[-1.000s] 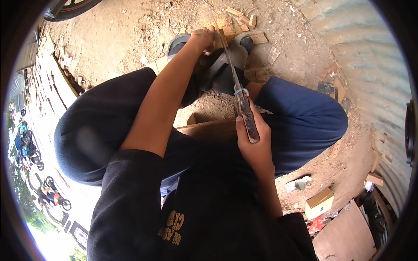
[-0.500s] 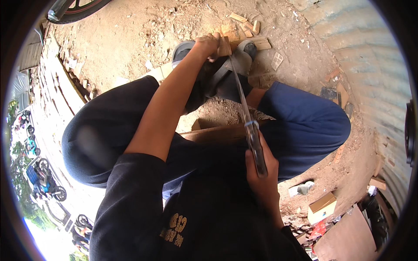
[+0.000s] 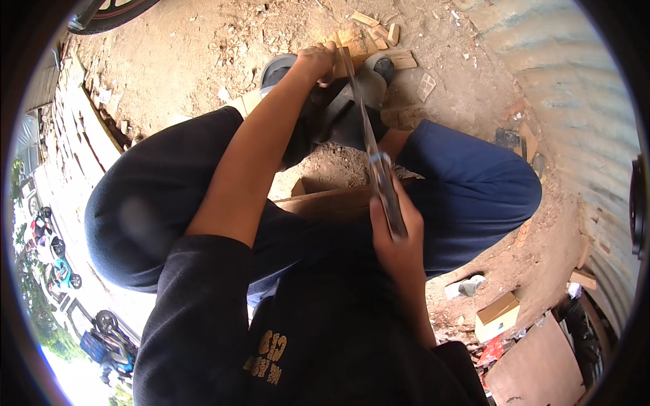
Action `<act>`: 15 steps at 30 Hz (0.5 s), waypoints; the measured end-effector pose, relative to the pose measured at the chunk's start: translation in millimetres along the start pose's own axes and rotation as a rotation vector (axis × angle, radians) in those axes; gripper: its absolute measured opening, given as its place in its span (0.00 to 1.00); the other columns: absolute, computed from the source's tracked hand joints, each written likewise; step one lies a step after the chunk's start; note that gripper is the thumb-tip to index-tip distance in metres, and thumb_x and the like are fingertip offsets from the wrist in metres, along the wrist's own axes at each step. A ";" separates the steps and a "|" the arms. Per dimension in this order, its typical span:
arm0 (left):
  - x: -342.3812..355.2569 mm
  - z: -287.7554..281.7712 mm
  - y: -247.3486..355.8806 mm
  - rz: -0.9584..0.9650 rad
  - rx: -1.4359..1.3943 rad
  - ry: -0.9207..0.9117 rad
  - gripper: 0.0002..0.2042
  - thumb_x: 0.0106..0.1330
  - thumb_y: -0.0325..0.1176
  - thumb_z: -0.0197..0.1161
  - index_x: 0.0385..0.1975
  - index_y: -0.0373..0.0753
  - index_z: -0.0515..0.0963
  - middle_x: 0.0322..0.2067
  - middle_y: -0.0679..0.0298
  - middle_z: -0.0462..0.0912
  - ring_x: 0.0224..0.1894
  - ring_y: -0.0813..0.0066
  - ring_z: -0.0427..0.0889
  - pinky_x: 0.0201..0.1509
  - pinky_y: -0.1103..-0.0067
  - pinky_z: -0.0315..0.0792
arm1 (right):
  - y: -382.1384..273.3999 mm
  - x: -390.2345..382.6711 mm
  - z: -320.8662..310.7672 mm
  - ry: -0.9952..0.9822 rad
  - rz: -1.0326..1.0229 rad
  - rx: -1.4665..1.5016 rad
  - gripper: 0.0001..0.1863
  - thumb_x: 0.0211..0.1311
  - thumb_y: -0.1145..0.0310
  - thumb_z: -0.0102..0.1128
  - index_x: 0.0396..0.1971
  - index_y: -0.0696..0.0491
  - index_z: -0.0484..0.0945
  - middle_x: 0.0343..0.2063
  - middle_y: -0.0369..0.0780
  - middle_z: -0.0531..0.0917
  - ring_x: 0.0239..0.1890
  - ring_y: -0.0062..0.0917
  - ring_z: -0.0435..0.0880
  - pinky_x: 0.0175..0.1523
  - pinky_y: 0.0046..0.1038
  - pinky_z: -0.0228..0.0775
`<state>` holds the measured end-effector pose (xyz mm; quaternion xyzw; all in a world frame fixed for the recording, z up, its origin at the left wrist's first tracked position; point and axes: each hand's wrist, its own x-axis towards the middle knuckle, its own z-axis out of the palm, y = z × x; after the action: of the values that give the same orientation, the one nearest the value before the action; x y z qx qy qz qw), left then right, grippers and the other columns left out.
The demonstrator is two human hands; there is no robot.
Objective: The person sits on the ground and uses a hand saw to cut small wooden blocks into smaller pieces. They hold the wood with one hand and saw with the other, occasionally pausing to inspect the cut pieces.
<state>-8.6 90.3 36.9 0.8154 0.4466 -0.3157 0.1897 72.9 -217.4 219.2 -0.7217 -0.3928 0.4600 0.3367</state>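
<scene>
My right hand [image 3: 401,237] is closed round the dark handle of a handsaw [image 3: 366,125], in front of my lap. Its long narrow blade runs away from me, and the far end lies against a small block of wood [image 3: 342,66] between my feet. My left hand [image 3: 317,62] grips that block from the left, just beside the blade. Its fingertips are partly hidden. A shoe [image 3: 276,72] is left of the block and the other shoe [image 3: 383,68] is right of it. Pale sawdust [image 3: 349,34] lies on the dirt beyond.
Several wood offcuts [image 3: 379,30] and a flat board piece [image 3: 404,59] lie past my feet. I sit with knees spread, a wooden plank [image 3: 332,201] under me. A corrugated metal wall [image 3: 575,122] stands at right, with a small box [image 3: 497,317] nearby. A wheel [image 3: 115,17] shows at far left.
My right hand has pushed the saw forward, away from my body, along the wood. My left hand keeps its hold on the block. The whole view has shifted slightly.
</scene>
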 end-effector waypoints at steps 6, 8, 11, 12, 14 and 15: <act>6.2 9.1 -8.9 0.014 -0.028 0.019 0.39 0.41 0.30 0.75 0.56 0.35 0.60 0.54 0.49 0.75 0.59 0.54 0.77 0.54 0.63 0.75 | -6.0 -42.7 -8.9 0.080 -0.153 -0.128 0.26 0.65 0.74 0.56 0.62 0.62 0.67 0.43 0.56 0.82 0.46 0.39 0.86 0.46 0.30 0.76; 7.0 0.7 -6.0 0.014 -0.022 0.009 0.40 0.40 0.30 0.75 0.56 0.35 0.60 0.54 0.49 0.75 0.58 0.54 0.77 0.53 0.63 0.75 | -12.6 -52.0 -14.3 0.100 -0.134 -0.150 0.25 0.65 0.73 0.57 0.61 0.63 0.68 0.40 0.56 0.83 0.44 0.39 0.87 0.45 0.30 0.75; 1.9 2.3 -0.8 0.004 -0.037 -0.006 0.40 0.39 0.29 0.75 0.55 0.35 0.61 0.54 0.49 0.75 0.58 0.54 0.77 0.52 0.63 0.76 | -11.8 -11.0 -1.4 -0.004 0.110 0.058 0.23 0.67 0.73 0.55 0.60 0.65 0.69 0.49 0.52 0.81 0.54 0.31 0.80 0.57 0.27 0.69; 3.2 0.4 -3.4 -0.003 -0.016 0.006 0.40 0.39 0.29 0.75 0.56 0.36 0.61 0.54 0.49 0.75 0.58 0.54 0.77 0.52 0.63 0.76 | -11.6 -0.6 1.5 -0.021 0.135 0.106 0.22 0.68 0.73 0.54 0.60 0.65 0.69 0.51 0.52 0.81 0.56 0.29 0.79 0.60 0.27 0.67; 2.4 3.1 -4.7 0.012 -0.013 0.002 0.40 0.39 0.29 0.75 0.55 0.35 0.61 0.54 0.49 0.75 0.57 0.54 0.78 0.52 0.63 0.76 | -8.5 3.8 3.3 0.000 0.058 0.113 0.22 0.68 0.73 0.55 0.60 0.65 0.70 0.51 0.51 0.81 0.56 0.28 0.79 0.60 0.26 0.67; 1.1 6.1 -7.2 0.020 -0.027 -0.009 0.40 0.39 0.29 0.75 0.55 0.35 0.61 0.54 0.50 0.75 0.57 0.54 0.78 0.51 0.63 0.76 | -13.7 -13.5 -1.4 0.019 0.039 0.096 0.23 0.67 0.73 0.55 0.60 0.65 0.70 0.51 0.51 0.81 0.56 0.29 0.79 0.60 0.26 0.67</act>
<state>-16.4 91.2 31.5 0.8159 0.4417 -0.3114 0.2056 67.0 -223.1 236.7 -0.7165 -0.3530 0.4779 0.3656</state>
